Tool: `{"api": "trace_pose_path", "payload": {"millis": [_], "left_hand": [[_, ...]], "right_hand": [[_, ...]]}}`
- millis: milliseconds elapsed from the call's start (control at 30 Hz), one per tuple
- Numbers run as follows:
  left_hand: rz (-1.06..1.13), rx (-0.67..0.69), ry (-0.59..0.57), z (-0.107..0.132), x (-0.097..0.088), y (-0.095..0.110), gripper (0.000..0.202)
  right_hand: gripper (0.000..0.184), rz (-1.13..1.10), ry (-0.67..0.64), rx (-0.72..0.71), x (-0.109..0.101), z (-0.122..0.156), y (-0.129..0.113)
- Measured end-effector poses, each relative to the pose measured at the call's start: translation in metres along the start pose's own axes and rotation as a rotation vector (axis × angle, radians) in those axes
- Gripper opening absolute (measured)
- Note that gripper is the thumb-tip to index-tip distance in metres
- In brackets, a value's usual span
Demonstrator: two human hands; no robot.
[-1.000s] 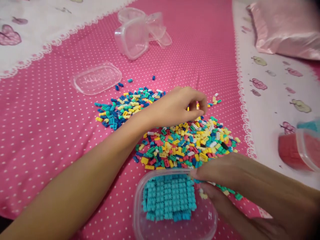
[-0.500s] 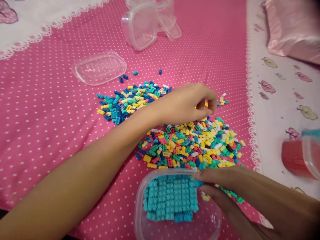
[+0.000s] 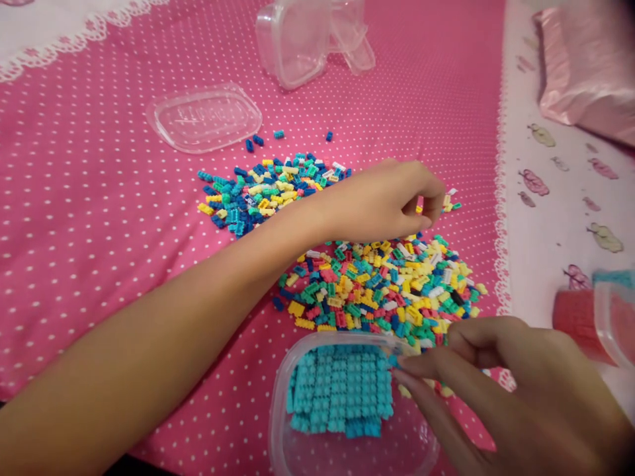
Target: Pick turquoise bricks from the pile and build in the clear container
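Note:
A large heap of tiny multicoloured bricks [image 3: 381, 284] lies on the pink dotted cloth [image 3: 99, 218]. My left hand [image 3: 387, 201] reaches over its far edge, fingers curled in a pinch on a small brick I cannot make out clearly. In front stands a clear plastic tub [image 3: 282, 436] holding a flat slab of joined light-blue bricks [image 3: 340, 390]. My right hand [image 3: 491, 383] is at the tub's right rim, thumb and forefinger pinched on a light-blue brick at the slab's top right corner.
A second, smaller heap of bricks [image 3: 262, 188] lies at the back left. Behind it are a clear lid [image 3: 206, 119] and empty clear tubs [image 3: 302, 39]. A tub of red bricks [image 3: 590, 317] stands at the right, a pink pillow [image 3: 585, 73] at the far right.
The view has shifted down and left, so everything sits higher and further right. My right hand has drawn nearer and stays at the slab's corner. My left hand holds its pinch.

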State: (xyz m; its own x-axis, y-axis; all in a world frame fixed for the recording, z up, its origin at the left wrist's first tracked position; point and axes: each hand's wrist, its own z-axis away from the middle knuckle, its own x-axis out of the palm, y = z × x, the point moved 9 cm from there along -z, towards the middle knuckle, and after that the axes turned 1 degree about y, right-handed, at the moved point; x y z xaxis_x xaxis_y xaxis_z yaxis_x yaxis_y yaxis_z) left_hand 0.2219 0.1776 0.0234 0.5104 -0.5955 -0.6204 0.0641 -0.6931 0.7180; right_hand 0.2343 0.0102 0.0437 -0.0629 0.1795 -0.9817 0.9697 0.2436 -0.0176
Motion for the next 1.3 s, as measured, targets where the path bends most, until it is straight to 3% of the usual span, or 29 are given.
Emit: {"api": "trace_pose_path", "payload": {"millis": [233, 433, 667, 1300], "left_hand": [[0.003, 0.008, 0.016, -0.001, 0.000, -0.001, 0.015], [-0.034, 0.010, 0.014, -0.001, 0.000, 0.000, 0.015], [-0.036, 0.011, -0.005, -0.002, 0.001, 0.002, 0.017], [-0.025, -0.001, -0.019, -0.002, 0.002, 0.003, 0.019]], "right_hand": [[0.009, 0.048, -0.003, -0.072, 0.008, -0.001, -0.006], [0.013, 0.111, -0.074, -0.026, 0.010, -0.005, -0.007], [0.002, 0.073, -0.110, -0.164, 0.015, 0.000, -0.006], [0.018, 0.129, -0.111, -0.050, 0.009, -0.003, -0.012]]}}
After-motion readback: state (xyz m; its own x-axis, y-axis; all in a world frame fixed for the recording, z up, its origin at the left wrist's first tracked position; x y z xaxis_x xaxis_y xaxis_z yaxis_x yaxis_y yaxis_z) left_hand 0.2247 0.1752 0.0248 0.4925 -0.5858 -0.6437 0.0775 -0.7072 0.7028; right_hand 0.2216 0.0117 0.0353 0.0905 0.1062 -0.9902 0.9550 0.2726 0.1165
